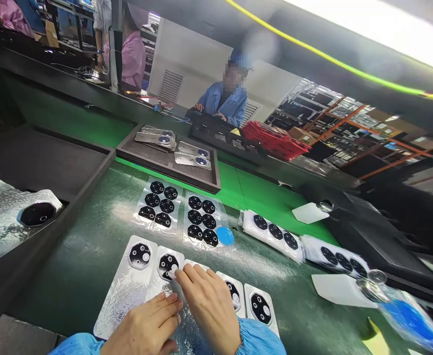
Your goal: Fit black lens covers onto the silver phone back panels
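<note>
Several silver phone back covers (129, 283) lie side by side on the green belt (90, 236) near me, each with a black round camera ring. My left hand (146, 328) rests flat on the second cover (164, 276), fingers together and stretched out. My right hand (209, 305) reaches across it, fingertips pinched on a small clear piece at that cover's camera ring (168, 266). Beyond the covers lie two clear sheets of black round stickers (159, 203), the right sheet (203, 222) with a blue tab (225, 235).
A dark tray (172, 170) with more covers stands farther back; another tray at the left holds a wrapped cover (13, 217). More sticker strips (275, 231) and white backing pieces (334, 288) lie to the right. A person in blue sits across the line.
</note>
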A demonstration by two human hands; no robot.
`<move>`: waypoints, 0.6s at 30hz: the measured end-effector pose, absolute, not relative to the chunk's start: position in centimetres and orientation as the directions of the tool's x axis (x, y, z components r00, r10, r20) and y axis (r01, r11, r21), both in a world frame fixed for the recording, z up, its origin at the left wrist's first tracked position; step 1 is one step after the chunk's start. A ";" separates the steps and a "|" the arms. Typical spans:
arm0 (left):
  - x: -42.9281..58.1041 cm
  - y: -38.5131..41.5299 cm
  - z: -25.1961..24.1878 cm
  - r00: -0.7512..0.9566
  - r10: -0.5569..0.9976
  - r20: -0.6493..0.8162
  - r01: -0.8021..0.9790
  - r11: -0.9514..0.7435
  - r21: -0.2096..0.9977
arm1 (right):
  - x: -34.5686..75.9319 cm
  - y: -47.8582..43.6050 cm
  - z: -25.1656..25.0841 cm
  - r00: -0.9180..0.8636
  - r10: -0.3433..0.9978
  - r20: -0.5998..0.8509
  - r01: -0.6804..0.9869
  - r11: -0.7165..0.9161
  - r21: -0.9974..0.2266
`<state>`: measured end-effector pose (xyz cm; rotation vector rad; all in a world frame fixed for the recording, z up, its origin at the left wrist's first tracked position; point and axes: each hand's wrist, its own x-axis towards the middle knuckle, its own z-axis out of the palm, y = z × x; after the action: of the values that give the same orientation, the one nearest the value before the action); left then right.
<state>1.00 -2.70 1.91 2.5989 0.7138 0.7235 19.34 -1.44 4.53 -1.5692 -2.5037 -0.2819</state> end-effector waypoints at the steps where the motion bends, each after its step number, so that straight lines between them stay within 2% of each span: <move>1: 1.0 -2.7 1.9 0.749 0.544 0.378 0.368 -0.816 0.446 | 19.3 -1.4 4.6 -0.430 0.869 0.245 0.902 0.427 0.069; 7: 1.0 -2.6 2.1 0.750 0.542 0.380 0.372 -0.819 0.436 | 19.2 -1.5 4.7 -0.429 0.865 0.259 0.902 0.427 0.066; 13: 1.1 -2.7 2.2 0.734 0.568 0.373 0.366 -0.793 0.487 | 19.2 -1.5 4.6 -0.428 0.866 0.257 0.903 0.420 0.087; 18: 1.2 -2.6 2.1 0.755 0.545 0.365 0.382 -0.818 0.431 | 19.0 -1.5 4.6 -0.428 0.867 0.256 0.903 0.418 0.095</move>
<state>1.17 -2.65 2.15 2.6225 0.7150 0.6936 19.02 -1.54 4.58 -1.5761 -2.5010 -0.3266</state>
